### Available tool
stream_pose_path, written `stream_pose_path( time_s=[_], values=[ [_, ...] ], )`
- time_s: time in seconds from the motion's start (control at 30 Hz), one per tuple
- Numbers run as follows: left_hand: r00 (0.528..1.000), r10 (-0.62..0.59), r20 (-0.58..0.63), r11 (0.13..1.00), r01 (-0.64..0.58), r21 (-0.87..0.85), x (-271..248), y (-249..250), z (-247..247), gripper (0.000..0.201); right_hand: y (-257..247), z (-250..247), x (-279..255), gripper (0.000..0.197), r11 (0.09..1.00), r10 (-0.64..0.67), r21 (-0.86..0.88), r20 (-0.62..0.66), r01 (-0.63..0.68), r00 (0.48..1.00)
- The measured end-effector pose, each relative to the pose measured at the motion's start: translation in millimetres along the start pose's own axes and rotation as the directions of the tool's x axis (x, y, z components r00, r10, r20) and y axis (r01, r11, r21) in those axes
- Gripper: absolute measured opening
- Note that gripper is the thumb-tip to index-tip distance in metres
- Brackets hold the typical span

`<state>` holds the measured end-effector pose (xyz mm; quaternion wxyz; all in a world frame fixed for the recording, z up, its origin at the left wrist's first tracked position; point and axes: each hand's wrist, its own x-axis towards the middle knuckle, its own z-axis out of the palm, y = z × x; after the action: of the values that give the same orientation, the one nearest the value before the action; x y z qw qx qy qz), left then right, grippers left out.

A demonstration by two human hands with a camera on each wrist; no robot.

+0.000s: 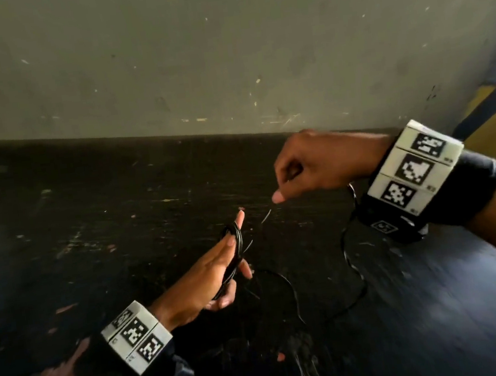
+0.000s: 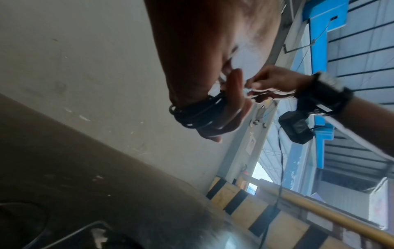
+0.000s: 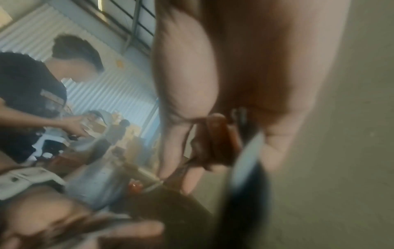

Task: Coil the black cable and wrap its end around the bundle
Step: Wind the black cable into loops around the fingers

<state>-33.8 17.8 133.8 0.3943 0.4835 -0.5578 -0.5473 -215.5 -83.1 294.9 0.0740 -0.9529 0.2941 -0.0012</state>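
Several turns of the thin black cable form a coil [image 1: 234, 239] around the straight fingers of my left hand [image 1: 229, 262], held just above the dark table. In the left wrist view the coil [image 2: 196, 116] crosses those fingers near the left hand [image 2: 215, 104]. My right hand [image 1: 284, 188] is up and to the right and pinches the cable between thumb and forefinger; a short taut strand [image 1: 266, 216] runs from it toward the coil. The loose cable [image 1: 348, 256] hangs from under the right hand and curves over the table. The right wrist view is blurred.
The worn black table [image 1: 90, 221] meets a grey wall [image 1: 194, 54] close behind the hands. A yellow and black striped barrier [image 1: 494, 119] stands at the right edge. Another person [image 3: 32, 101] works at a bench off to the side in the right wrist view.
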Motion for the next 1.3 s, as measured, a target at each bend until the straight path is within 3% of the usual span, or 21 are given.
stream_pose_path(
  time_s=[0.1, 0.17, 0.27, 0.37, 0.53, 0.67, 0.8, 0.93, 1.07, 1.17, 1.3],
  values=[
    [0.999, 0.037, 0.03, 0.999, -0.036, -0.016, -3, 2, 3, 0.045, 7, -1, 9, 0.024, 0.998, -0.052, 0.018, -0.08, 0.053, 0.995],
    [0.998, -0.007, 0.061, 1.0, 0.008, -0.018, -3, 5, 2, 0.051, 10, 0, 14, 0.025, 0.996, -0.083, 0.027, -0.132, 0.087, 0.988],
    [0.975, -0.088, 0.203, 0.991, 0.106, -0.076, -7, 10, -2, 0.057, 14, 3, 21, 0.027, 0.991, -0.117, 0.031, -0.218, 0.127, 0.969],
    [0.972, -0.016, 0.236, 0.98, 0.062, -0.19, -12, 15, -5, 0.042, 17, 10, 27, 0.032, 0.989, -0.134, 0.032, -0.26, 0.147, 0.956],
    [0.93, 0.068, 0.36, 0.945, 0.056, -0.323, -18, 33, -9, 0.04, 22, 38, 39, 0.031, 0.979, -0.126, 0.118, -0.292, 0.167, 0.948],
    [0.945, 0.101, 0.311, 0.908, 0.04, -0.417, -14, 45, -15, 0.039, 25, 80, 42, 0.027, 0.931, -0.018, 0.331, -0.379, 0.154, 0.925],
    [0.97, 0.133, 0.206, 0.847, -0.004, -0.532, 0, 57, -20, 0.042, 8, 126, 43, 0.027, 0.809, 0.06, 0.553, -0.414, 0.199, 0.908],
    [0.978, 0.179, 0.111, 0.762, -0.066, -0.644, 16, 63, -26, 0.048, -9, 143, 40, 0.021, 0.745, 0.148, 0.662, -0.282, 0.08, 0.948],
    [0.98, 0.198, -0.03, 0.734, -0.169, -0.658, 30, 67, -29, 0.044, -31, 153, 32, 0.015, 0.655, 0.147, 0.753, -0.04, -0.067, 0.988],
    [0.975, 0.19, -0.119, 0.757, -0.223, -0.614, 41, 65, -31, 0.044, -47, 151, 24, 0.028, 0.671, 0.081, 0.726, 0.127, -0.149, 0.989],
    [0.975, 0.153, -0.159, 0.8, -0.217, -0.559, 46, 56, -35, 0.045, -55, 129, 12, 0.023, 0.815, 0.054, 0.579, -0.038, -0.022, 0.998]
  ],
)
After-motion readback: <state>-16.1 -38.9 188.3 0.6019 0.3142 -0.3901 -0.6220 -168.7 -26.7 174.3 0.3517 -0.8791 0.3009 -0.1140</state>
